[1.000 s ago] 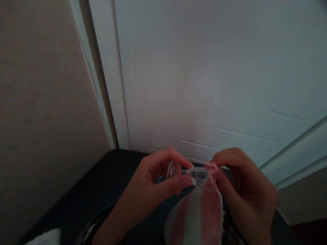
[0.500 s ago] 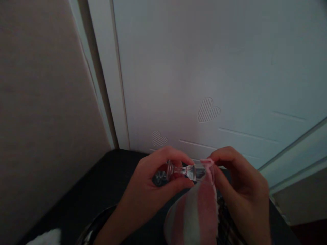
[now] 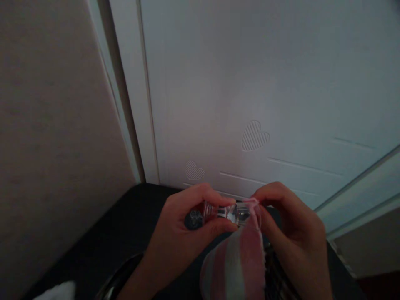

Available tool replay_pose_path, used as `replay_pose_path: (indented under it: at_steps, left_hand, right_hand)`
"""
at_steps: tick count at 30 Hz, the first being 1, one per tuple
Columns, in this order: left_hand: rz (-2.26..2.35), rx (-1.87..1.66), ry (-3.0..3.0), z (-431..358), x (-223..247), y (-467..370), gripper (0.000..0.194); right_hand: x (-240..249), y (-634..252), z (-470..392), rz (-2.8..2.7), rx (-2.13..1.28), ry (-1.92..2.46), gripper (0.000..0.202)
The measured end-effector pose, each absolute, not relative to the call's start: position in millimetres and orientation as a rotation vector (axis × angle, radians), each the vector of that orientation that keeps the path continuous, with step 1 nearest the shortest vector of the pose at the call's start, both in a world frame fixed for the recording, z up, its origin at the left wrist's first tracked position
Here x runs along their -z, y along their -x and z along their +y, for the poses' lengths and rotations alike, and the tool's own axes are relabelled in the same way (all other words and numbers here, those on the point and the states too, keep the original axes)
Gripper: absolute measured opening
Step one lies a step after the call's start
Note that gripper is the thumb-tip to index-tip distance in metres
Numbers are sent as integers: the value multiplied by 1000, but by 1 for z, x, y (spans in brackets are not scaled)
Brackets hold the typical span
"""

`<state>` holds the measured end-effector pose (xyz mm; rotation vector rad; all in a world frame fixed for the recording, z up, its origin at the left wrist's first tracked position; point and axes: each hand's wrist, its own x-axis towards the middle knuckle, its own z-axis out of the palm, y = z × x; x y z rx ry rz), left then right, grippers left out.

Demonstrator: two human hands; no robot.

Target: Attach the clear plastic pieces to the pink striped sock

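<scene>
A small clear stemmed glass (image 3: 230, 213) lies sideways between the thumb and fingers of my left hand (image 3: 184, 227), its wide mouth facing right. My right hand (image 3: 292, 225) pinches the top edge of a pink-and-white striped cloth (image 3: 233, 262) at the rim of the glass. Part of the cloth covers the mouth; whether it reaches inside I cannot tell. The rest of it hangs down below the glass. Through the gap in my left hand shows another clear glass object (image 3: 196, 217), partly hidden.
Beneath my hands is a dark tabletop (image 3: 103, 233). Behind it stands a white panel (image 3: 218, 83) with embossed hearts, and a wall (image 3: 56, 125) rises at left. Near the bottom are a dark shiny rim (image 3: 117, 271), a white item (image 3: 58, 291) and a dark basket-like thing (image 3: 276, 275).
The glass has turned slightly in my left fingers. My right hand and the cloth's top edge have shifted a little left and down.
</scene>
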<state>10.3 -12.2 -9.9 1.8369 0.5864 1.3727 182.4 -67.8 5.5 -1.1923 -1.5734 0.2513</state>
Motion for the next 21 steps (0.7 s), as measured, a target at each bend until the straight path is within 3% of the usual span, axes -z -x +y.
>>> replay_pose_path:
  at_steps: [10, 21]
  left_hand:
    - [560, -1316, -1836, -9, 8, -8, 11]
    - [529, -967, -1752, -5, 3, -9, 24]
  right_hand:
    - [-4, -181, -69, -1586, -221, 1110, 14]
    - [-7, -180, -68, -1630, -216, 1052, 16]
